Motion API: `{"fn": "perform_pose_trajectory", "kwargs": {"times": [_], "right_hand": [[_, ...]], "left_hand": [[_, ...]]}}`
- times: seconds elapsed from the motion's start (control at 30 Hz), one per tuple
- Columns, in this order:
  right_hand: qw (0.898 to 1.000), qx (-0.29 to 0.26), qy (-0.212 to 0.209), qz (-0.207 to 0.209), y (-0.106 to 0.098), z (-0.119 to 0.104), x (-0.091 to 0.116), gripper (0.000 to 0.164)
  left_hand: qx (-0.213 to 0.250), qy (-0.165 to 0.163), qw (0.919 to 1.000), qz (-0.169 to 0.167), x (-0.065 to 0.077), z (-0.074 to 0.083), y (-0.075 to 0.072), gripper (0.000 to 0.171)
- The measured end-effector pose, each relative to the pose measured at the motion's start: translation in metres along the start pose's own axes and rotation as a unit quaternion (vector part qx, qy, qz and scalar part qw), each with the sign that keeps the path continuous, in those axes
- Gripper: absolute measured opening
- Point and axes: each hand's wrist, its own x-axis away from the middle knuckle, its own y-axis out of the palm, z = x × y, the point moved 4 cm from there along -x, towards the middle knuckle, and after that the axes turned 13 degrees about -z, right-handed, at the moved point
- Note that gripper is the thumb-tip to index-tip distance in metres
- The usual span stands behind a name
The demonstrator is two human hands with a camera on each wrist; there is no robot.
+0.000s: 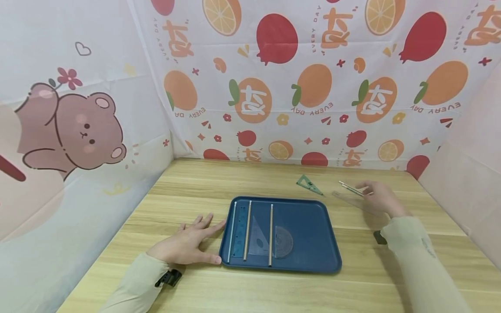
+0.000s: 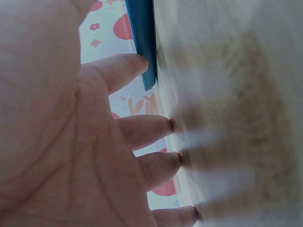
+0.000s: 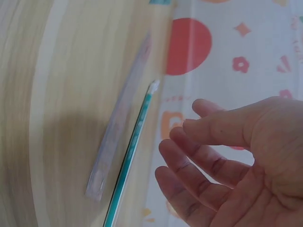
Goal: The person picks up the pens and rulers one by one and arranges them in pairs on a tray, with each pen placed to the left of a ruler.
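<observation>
The right hand (image 1: 379, 200), fingers relaxed and holding nothing, is near the far-right green pencil (image 3: 127, 168): probably light, stiff, prone to roll; pinch mid-shaft. The left hand's (image 1: 188, 244) fingers spread beside the tray (image 1: 313, 234).

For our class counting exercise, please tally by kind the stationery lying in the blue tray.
Pencils: 3
Ruler: 1
Set square: 1
Protractor: 1
Total: 6

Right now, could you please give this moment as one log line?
left hand: touching blue tray; right hand: near green pencil; on tray: three pencils, ruler, set square, protractor
</observation>
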Motion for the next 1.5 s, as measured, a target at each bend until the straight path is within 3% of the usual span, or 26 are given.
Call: {"fn": "perform_pose_trajectory", "kwargs": {"times": [0.8, 1.5], "right_hand": [[0.999, 0.05, 0.013, 0.011, -0.003, 0.039, -0.018, 0.033], [0.996, 0.08, -0.009, -0.026, 0.0, 0.041, -0.029, 0.033]], "left_hand": [[0.012, 0.0, 0.9999, -0.009, 0.0, 0.001, 0.001, 0.105], [0.007, 0.0, 0.9999, -0.01, -0.001, 0.002, 0.0, 0.105]]}}
